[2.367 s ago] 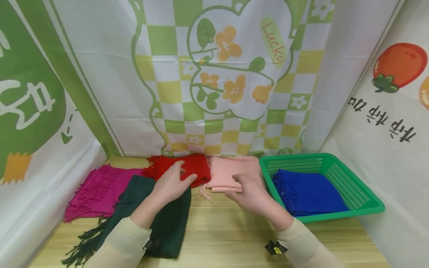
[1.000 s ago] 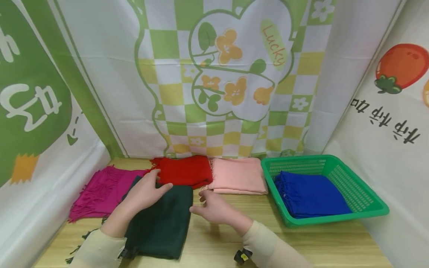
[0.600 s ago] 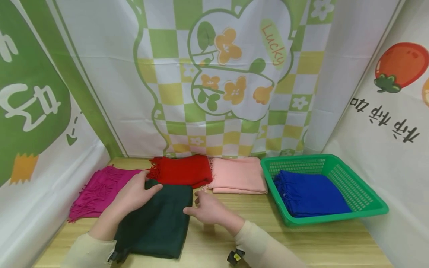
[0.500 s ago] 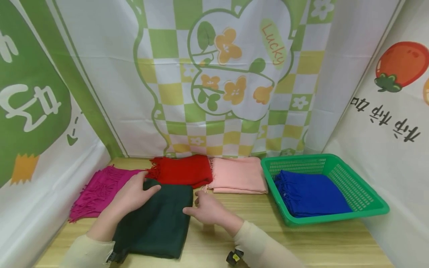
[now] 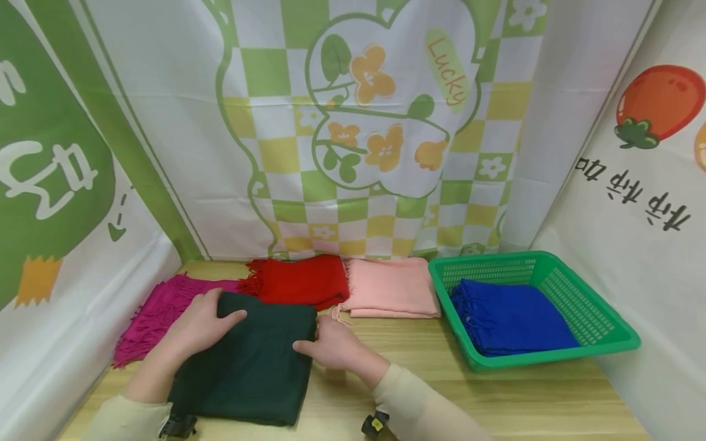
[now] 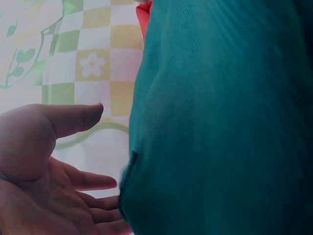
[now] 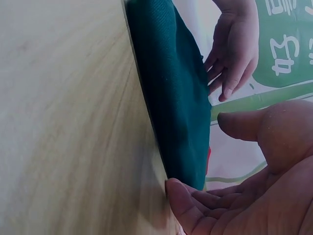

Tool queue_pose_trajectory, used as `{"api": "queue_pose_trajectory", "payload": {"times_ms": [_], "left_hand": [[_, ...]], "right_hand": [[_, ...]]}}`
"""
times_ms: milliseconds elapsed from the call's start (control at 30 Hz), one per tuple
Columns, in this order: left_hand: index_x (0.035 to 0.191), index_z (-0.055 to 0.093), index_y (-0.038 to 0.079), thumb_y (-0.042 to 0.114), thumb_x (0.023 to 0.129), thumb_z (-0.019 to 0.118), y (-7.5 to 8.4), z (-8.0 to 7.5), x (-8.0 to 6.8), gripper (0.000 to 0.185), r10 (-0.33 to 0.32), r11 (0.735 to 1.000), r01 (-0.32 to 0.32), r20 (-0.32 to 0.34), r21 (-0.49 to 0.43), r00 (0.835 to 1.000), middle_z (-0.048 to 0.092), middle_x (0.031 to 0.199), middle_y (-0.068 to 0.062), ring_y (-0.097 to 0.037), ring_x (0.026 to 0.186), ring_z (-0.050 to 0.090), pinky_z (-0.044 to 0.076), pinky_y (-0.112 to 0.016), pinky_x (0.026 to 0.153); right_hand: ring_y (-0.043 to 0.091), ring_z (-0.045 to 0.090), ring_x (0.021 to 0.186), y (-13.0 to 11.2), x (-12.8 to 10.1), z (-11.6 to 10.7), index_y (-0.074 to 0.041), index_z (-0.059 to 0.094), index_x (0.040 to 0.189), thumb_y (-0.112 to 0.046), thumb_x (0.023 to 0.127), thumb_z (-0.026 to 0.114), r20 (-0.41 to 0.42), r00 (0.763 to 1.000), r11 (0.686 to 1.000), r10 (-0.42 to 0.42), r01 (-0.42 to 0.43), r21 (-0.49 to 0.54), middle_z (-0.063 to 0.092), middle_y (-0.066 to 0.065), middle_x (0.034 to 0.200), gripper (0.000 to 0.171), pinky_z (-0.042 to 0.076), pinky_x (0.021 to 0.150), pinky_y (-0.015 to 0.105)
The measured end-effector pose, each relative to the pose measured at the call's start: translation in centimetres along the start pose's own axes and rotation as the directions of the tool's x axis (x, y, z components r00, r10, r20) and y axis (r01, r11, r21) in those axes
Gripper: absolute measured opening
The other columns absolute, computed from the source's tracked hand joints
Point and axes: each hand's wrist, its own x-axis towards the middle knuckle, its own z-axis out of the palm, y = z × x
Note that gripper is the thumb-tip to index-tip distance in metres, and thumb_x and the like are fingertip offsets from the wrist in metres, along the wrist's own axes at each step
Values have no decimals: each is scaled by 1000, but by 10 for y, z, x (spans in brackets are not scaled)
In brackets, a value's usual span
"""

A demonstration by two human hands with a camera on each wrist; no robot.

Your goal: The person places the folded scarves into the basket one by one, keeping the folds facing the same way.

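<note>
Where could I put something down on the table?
The wooden tabletop is bare between the right hand and green basket, in front of the pink scarf. The left is crowded: magenta scarf, dark green scarf, red scarf.

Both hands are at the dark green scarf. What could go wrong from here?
1. In the wrist views, the thumbs of the left hand and right hand stand clear of the dark green scarf, so lifting now might let its folds slip open.
2. The left hand overlaps the magenta scarf in the head view and could snag it.
3. The red scarf lies close behind and might get bumped.
</note>
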Motion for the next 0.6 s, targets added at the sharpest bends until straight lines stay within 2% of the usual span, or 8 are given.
{"api": "queue_pose_trajectory", "payload": {"times_ms": [200, 433, 600], "left_hand": [[153, 33, -28, 48, 105, 72, -9, -1, 3, 98, -35, 999, 33, 72, 19, 997, 45, 151, -51, -67, 136, 50, 44, -77, 112], [138, 44, -30, 52, 105, 71, -23, 3, 8, 92, -82, 997, 81, 130, 16, 988, 59, 132, -47, -58, 116, 65, 55, -70, 100], [132, 52, -26, 65, 101, 71, -36, 6, 13, 98, -99, 995, 97, 141, 21, 985, 65, 121, -40, -51, 105, 69, 58, -66, 92]], "right_hand": [[21, 68, 86, -2, 3, 5, -1, 69, 120, -35, 97, 84, -34, 999, 999, -30, 31, 37, 71, 4, 97, 44, 58, 79, 39], [27, 72, 96, -2, 4, 12, 3, 69, 126, -35, 98, 84, -38, 999, 997, 12, -9, 74, 76, 11, 112, 50, 62, 90, 46], [26, 72, 93, -3, 4, 15, 3, 70, 123, -34, 96, 85, -46, 999, 994, 24, -19, 110, 77, 11, 108, 48, 62, 89, 46]]}}
